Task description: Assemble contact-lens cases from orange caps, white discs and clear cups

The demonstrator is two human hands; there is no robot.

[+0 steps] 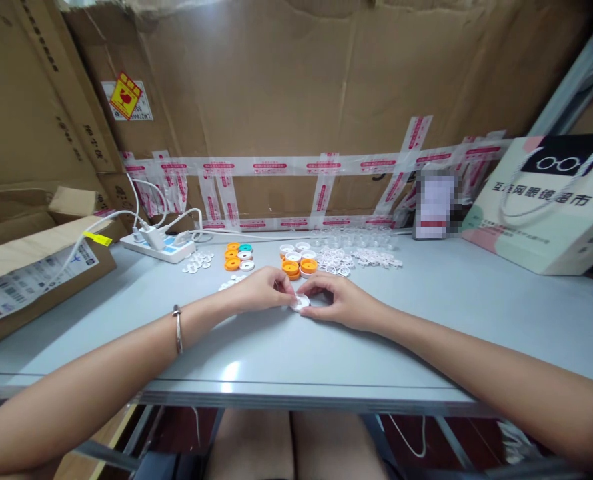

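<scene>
A small white round cap (302,303) sits between my hands, low over the table in front of me. The thumb and fingers of my right hand (343,300) close around its right side. My left hand (263,290) is pinched at the cap's left edge; whether a small part is between those fingertips is hidden. Beyond my hands stand orange caps (290,268) and white caps (293,256) in short stacks. Behind my left hand are more orange rings (233,256), a teal one (245,248) and white ones. Small white discs (231,283) lie partly behind my left wrist.
A pile of white plastic pieces (333,260) and clear cups (361,237) lie toward the back. White discs (197,260) lie near a power strip (163,247) with cables. An open carton (41,267) stands left, a phone (433,203) and paper bag (541,207) right.
</scene>
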